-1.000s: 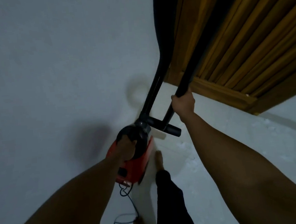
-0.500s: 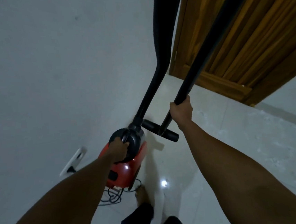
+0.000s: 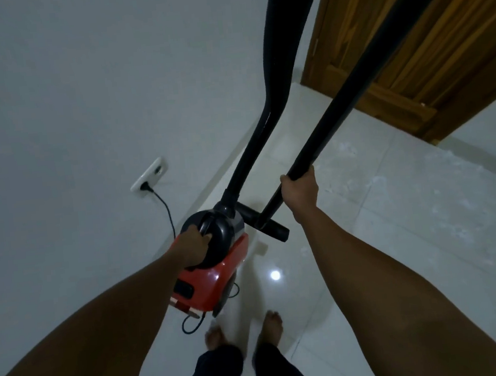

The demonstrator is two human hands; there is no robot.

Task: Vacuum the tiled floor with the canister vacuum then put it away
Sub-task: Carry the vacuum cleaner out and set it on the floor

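A red and black canister vacuum (image 3: 212, 282) hangs just above the white tiled floor (image 3: 383, 250), beside the wall. My left hand (image 3: 193, 246) grips its black top handle. A thick black hose (image 3: 278, 72) rises from the canister's front and leaves the frame at the top. My right hand (image 3: 300, 195) is closed around the black wand (image 3: 361, 86), which slants up to the right. The wand's lower end carries a short black nozzle (image 3: 267, 225) next to the canister.
The vacuum's black cord (image 3: 167, 213) runs to a white wall socket (image 3: 149, 174) low on the left wall. A wooden door and frame (image 3: 410, 60) stand at the back right. My bare feet (image 3: 244, 332) are on the tiles below the canister.
The view has shifted so the wall socket and plugged cord have come into sight. The canister and wand stay in my hands and sit further from the wall, with both feet now side by side.
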